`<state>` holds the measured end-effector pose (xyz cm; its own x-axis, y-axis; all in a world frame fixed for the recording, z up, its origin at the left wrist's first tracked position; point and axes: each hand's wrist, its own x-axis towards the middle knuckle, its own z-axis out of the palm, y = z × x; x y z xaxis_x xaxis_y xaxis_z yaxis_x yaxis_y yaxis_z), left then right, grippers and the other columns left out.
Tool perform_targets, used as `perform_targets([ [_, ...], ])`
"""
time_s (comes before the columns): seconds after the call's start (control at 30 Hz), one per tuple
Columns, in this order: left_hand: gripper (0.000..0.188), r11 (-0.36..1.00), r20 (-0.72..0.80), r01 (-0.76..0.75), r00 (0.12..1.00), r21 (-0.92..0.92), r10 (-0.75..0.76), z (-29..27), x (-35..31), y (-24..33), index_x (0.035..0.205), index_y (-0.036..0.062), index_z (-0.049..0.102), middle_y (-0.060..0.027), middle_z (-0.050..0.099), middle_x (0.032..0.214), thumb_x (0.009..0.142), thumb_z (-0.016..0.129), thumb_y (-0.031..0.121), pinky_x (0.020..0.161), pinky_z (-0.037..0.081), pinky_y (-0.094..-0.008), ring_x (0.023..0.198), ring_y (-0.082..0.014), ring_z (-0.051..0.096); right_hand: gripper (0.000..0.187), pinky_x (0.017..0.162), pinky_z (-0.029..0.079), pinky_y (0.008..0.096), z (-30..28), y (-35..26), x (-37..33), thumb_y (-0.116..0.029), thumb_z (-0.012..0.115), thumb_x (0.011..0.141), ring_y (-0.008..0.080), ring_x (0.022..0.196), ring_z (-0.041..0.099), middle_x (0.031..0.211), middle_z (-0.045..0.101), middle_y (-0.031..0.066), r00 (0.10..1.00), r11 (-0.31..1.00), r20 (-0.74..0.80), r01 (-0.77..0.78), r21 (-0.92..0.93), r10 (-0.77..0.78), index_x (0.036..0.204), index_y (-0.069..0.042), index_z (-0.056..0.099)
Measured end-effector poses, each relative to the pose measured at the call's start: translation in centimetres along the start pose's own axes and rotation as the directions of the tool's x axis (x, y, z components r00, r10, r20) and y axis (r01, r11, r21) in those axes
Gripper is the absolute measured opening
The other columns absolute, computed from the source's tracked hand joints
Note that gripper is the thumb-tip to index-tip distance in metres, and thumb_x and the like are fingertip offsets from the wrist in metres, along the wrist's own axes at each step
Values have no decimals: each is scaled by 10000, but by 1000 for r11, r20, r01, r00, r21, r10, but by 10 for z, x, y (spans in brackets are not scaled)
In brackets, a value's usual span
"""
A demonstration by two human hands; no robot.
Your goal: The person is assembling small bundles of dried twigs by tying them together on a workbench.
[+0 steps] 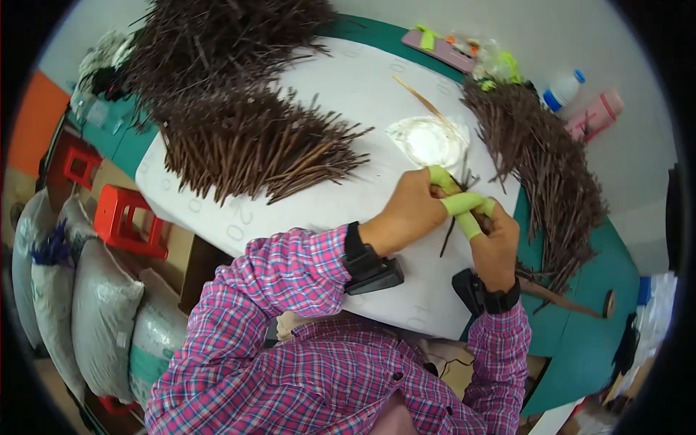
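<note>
I am handling a rough, matt, woody twig (447, 238) and wearing matt, bandage-like lime wraps (462, 204). My shirt (290, 268) is showing matt plaid cloth; the white sheet (428, 290) is looking smooth and papery; the red stool (112, 215) is gleaming like glossy plastic.

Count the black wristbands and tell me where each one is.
2: one black wristband around the wrist of the left hand, another black wristband around that of the right hand.
</note>
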<state>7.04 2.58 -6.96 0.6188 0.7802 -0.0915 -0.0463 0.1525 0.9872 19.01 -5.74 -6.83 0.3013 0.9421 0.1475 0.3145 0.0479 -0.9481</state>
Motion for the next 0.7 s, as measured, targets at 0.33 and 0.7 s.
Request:
perform_targets([
  [0.33, 312, 980, -87, -194, 978, -46, 190, -3, 7, -16, 571, -41, 539, -134, 548, 537, 597, 696, 228, 470, 419, -278, 507, -139, 527, 136, 683, 399, 183, 0, 1, -4, 45, 537, 772, 60, 775, 495, 843, 548, 11, 999, 999, 36, 19, -44, -18, 907, 38, 550],
  [0.7, 241, 977, 10, -169, 985, -134, 171, -7, 5, -17, 611, -38, 554, -81, 531, 540, 629, 692, 160, 486, 400, -261, 527, -115, 478, 131, 413, 187, 176, -6, 14, -4, -83, 496, 827, 3, 457, 292, 574, 395, -88, 992, 989, -29, -128, -78, 126, 928, -36, 565],
])
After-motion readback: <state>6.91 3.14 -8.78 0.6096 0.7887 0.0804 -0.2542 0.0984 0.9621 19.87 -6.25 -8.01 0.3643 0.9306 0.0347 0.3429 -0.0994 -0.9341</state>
